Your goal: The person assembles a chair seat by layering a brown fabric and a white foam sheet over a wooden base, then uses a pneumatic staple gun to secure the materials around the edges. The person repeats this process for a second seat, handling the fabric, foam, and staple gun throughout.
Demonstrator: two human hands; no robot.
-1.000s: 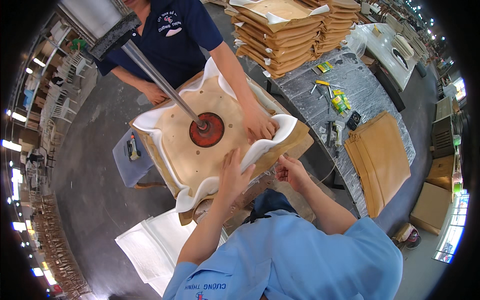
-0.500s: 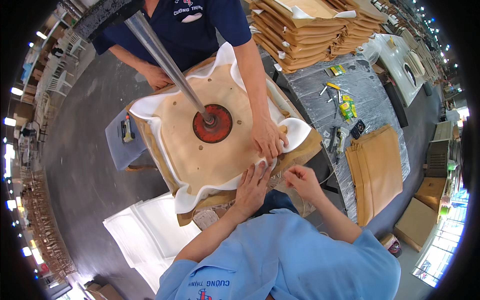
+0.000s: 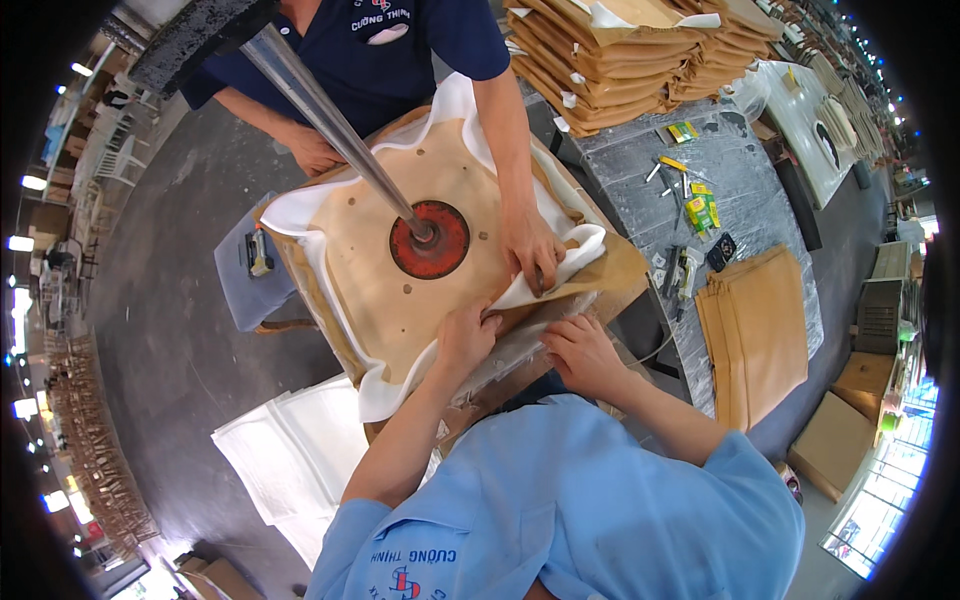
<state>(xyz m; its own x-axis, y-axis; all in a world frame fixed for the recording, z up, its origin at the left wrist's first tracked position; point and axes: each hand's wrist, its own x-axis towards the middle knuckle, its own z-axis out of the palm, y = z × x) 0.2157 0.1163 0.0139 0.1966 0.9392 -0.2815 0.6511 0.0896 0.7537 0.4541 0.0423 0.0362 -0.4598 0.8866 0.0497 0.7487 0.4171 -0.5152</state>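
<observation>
A square board with small holes lies under a red round press disc on a metal rod. White padding and a tan leather-like cover stick out around the board. My left hand is closed on the cover's near edge, its thumb and fingers pinching the raised material. To the right, my right hand grips the same edge with bent fingers; the fingertips are partly hidden. Between them the cover stands lifted. A co-worker's hand presses the padding near the right corner.
Right of the work, a plastic-wrapped table holds a tall stack of tan covers, folded tan sheets, yellow-green packets and tools. A staple-gun-like tool lies at the left. White sheets lie lower left.
My left hand has gone from lying flat on the near edge to pinching it further left. My right hand has come down onto the cover, whose near edge is now lifted.
</observation>
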